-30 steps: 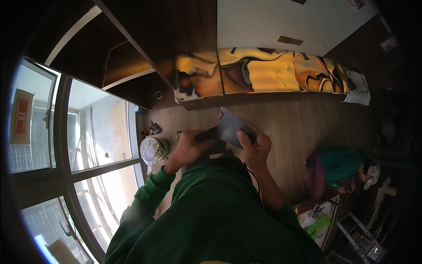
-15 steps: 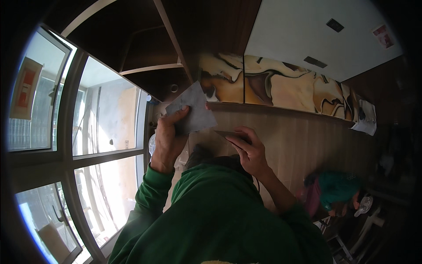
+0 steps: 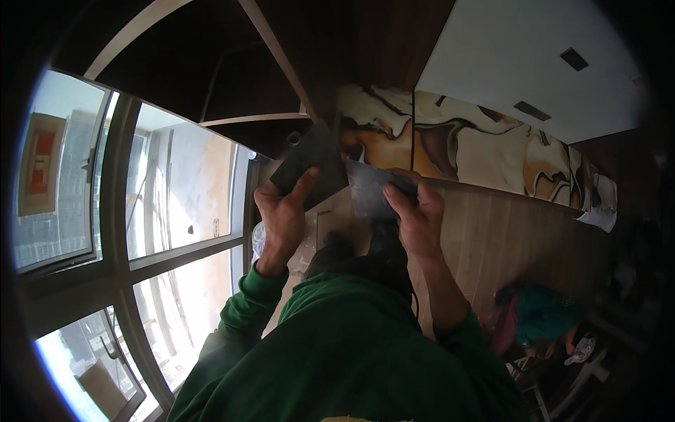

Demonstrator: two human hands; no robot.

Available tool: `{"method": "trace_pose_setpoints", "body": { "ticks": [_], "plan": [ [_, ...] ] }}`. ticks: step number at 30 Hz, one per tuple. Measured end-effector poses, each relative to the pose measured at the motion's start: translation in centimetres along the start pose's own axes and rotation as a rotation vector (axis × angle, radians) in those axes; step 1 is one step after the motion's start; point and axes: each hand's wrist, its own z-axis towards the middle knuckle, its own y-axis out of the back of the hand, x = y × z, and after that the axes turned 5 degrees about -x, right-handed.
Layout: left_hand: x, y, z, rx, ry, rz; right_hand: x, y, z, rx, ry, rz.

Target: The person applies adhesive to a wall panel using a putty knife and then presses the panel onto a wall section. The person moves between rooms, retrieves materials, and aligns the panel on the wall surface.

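Note:
My left hand (image 3: 283, 219) is closed round a thin, dark grey square plate (image 3: 315, 150), its thumb flat across the face. A second thin plate (image 3: 366, 188), lighter grey with a dull sheen, is gripped in my right hand (image 3: 422, 224), the thumb on top and the fingers behind it. Both plates are up in front of my body, side by side, their near edges almost meeting; whether they touch I cannot tell. Whether they are scraper blades or plain sheets does not show clearly.
Dark open shelving (image 3: 246, 91) stands ahead on the left, beside large framed windows (image 3: 119, 190). Panels with a marbled brown and cream pattern (image 3: 485, 151) run along the wall ahead. A person in a green top (image 3: 545, 313) is low down at the right, by a ladder-like frame.
My right hand has risen and turned its plate from edge-on to face-up beside the other. The left plate has tilted and looks darker. My view has shifted slightly left.

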Motion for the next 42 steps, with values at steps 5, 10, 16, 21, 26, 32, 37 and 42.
{"method": "trace_pose_setpoints", "body": {
  "ticks": [5,10,16,21,26,32,37,42],
  "plan": [
    [1.4,-2.8,3.1,-0.052,-0.005,0.231,-3.0,1.3,5.3,0.028,-0.049,-0.101],
    [3.7,-6.6,6.6,-0.137,0.017,0.262,-8.4,3.5,10.8,0.005,-0.012,-0.147],
    [8.7,-5.4,6.9,-0.237,0.311,0.371,-21.1,5.6,18.9,-0.061,-0.284,0.037],
    [13.9,-1.9,1.9,-0.359,0.572,0.378,-37.7,4.3,26.4,-0.185,-0.415,0.097],
    [16.4,-0.7,-0.7,-0.513,0.746,0.375,-48.7,0.3,33.0,-0.305,-0.476,-0.036],
    [18.2,-0.6,-1.9,-0.657,0.816,0.282,-56.3,-3.4,35.2,-0.181,-0.392,-0.422],
    [19.2,-0.6,-1.9,-0.714,0.813,0.253,-57.4,-4.7,35.0,-0.197,-0.486,-0.423],
    [19.6,0.2,-2.0,-0.688,0.823,0.242,-57.4,-5.1,35.6,-0.173,-0.472,-0.565]
  ]
}}
